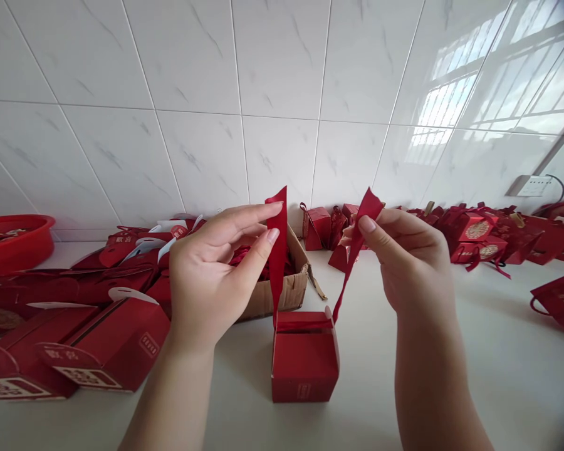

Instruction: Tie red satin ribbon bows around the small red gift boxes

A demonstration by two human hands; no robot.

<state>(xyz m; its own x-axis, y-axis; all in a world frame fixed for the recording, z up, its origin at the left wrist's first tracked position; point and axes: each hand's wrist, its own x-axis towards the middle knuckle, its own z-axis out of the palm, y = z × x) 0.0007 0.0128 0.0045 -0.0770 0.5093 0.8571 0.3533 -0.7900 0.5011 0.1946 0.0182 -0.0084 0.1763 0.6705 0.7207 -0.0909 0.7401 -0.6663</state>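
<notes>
A small red gift box [304, 363] stands on the white counter [498, 376] in front of me, with a red ribbon threaded through its top. My left hand [216, 275] pinches the left end of the ribbon [278, 250] between thumb and fingers and holds it upright. My right hand [404, 257] pinches the right end of the ribbon [355, 250], which runs slanting down to the box. Both ends are lifted above the box.
Unfolded red boxes [108, 344] lie at the left. A brown cardboard carton [282, 291] of red ribbon sits behind the box. Finished red boxes [474, 238] line the tiled wall at the right. A red basin [14, 241] stands far left. One red box [561, 300] lies at the right edge.
</notes>
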